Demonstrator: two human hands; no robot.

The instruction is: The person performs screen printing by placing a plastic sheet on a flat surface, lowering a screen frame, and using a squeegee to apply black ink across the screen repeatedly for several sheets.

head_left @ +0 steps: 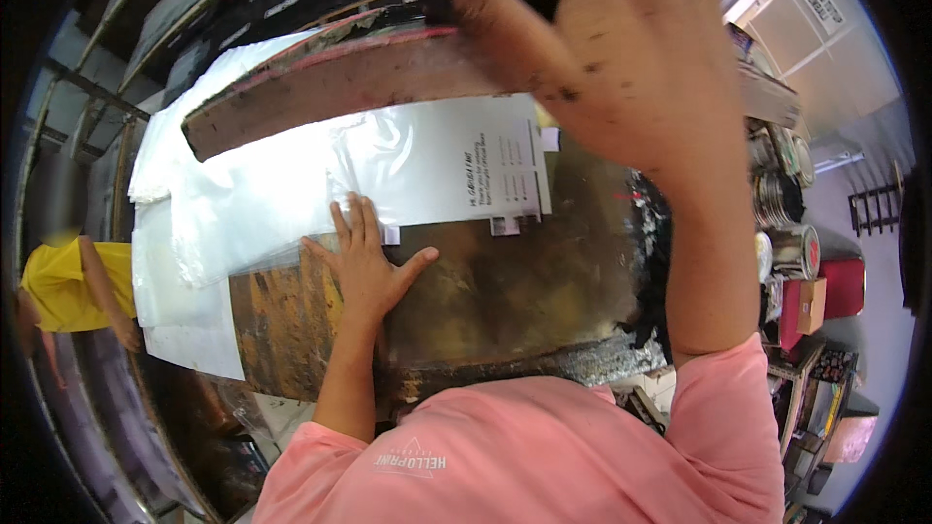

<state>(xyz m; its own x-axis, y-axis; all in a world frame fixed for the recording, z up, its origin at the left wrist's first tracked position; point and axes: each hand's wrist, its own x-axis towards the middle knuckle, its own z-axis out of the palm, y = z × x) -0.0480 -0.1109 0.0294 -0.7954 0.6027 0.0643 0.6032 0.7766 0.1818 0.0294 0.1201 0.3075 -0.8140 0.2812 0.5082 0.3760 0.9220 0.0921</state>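
Note:
A glossy white plastic bag [417, 165] with small dark print at its right end lies flat on a stained brown board [495, 296]. My left hand [361, 257] is open, fingers spread, fingertips resting on the bag's near edge and thumb over the board. Above the bag's far side, a long ink-stained frame [330, 92] stands raised and tilted. My right hand [621, 58] is high at the frame's right part, ink-smudged and blurred, its thumb stretched left beside something black. Its other fingers run out of view, so I cannot tell whether it grips the frame.
More white plastic bags [218, 233] lie overlapped on the left of the worktable. A person in a yellow shirt [78, 281] is beyond, next to metal racks [92, 398]. Cans [796, 250] and a red box [843, 288] stand on the right. Black ink coats the board's right edge.

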